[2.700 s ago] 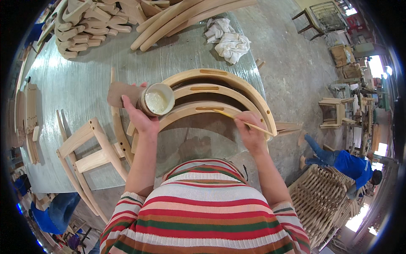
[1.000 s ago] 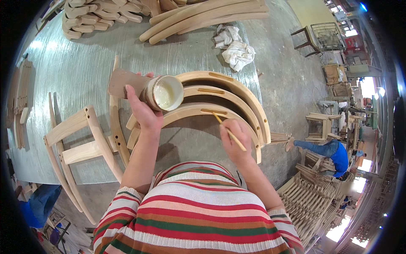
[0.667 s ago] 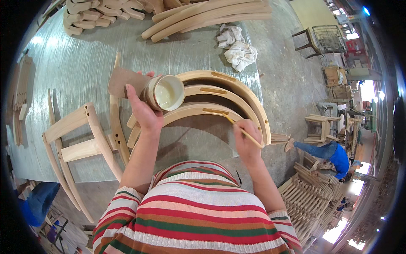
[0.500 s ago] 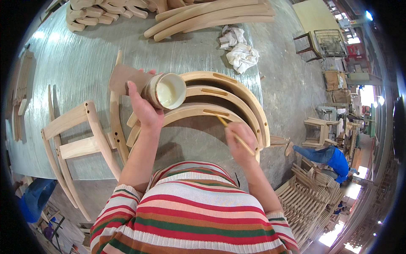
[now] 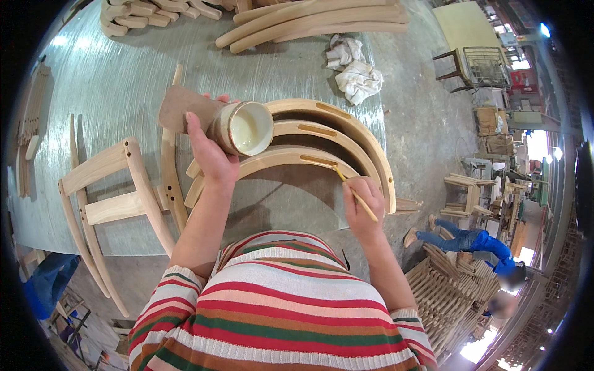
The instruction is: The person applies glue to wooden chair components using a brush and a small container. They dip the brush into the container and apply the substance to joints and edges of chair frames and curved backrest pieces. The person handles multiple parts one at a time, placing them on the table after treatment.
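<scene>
My left hand (image 5: 215, 159) is wrapped round a cup (image 5: 266, 128), tilted so that its pale, milky liquid shows. A flat brown piece (image 5: 176, 110) sticks out behind the cup on that hand's far side; its kind is unclear. In my right hand (image 5: 365, 204) is a thin yellowish stick (image 5: 341, 175), pinched by the fingers. Its tip touches or nearly touches the nearest curved wooden rail (image 5: 260, 162), close to the right end of a long slot (image 5: 317, 161). Two more slotted curved rails, a middle one (image 5: 286, 127) and a far one (image 5: 374, 148), stand behind it.
Left of the rails stands a wooden chair frame (image 5: 111, 207) on the film-covered table (image 5: 124, 80). Long curved wooden parts (image 5: 315, 25) and crumpled white cloths (image 5: 359, 82) lie at the back. A person in blue (image 5: 489, 244) is off to the right, beside stacked wooden parts (image 5: 448, 297).
My right hand has shifted right and slightly down, taking the stick tip from mid-slot toward the slot's right end. My left hand keeps the cup nearly in place.
</scene>
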`<state>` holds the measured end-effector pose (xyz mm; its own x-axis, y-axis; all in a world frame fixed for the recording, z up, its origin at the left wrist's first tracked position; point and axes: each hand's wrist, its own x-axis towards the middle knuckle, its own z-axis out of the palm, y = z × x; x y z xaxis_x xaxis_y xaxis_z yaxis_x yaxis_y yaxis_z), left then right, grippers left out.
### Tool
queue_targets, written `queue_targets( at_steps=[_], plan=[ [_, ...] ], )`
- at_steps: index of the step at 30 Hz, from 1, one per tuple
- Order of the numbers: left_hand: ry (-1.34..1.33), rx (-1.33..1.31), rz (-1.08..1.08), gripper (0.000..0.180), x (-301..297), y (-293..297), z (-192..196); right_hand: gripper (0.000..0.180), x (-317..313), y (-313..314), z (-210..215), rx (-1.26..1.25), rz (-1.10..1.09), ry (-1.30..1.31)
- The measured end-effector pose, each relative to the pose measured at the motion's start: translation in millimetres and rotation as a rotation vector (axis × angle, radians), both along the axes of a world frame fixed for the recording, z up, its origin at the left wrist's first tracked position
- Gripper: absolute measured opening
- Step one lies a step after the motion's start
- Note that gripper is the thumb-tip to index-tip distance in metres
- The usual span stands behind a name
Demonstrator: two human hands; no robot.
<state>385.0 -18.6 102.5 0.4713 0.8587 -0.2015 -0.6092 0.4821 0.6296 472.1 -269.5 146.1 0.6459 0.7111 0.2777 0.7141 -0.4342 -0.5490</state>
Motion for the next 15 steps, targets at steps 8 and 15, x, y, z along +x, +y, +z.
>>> queue_targets(
  at_steps=[8,15],
  plan=[
    [-0.009,0.02,-0.017,0.053,0,-2,4,0.008,-5,36,-14,0.158,0.089,0.053],
    [-0.005,-0.009,-0.006,0.054,-2,-3,2,0.007,-6,20,-9,0.072,0.033,0.0]
  ],
)
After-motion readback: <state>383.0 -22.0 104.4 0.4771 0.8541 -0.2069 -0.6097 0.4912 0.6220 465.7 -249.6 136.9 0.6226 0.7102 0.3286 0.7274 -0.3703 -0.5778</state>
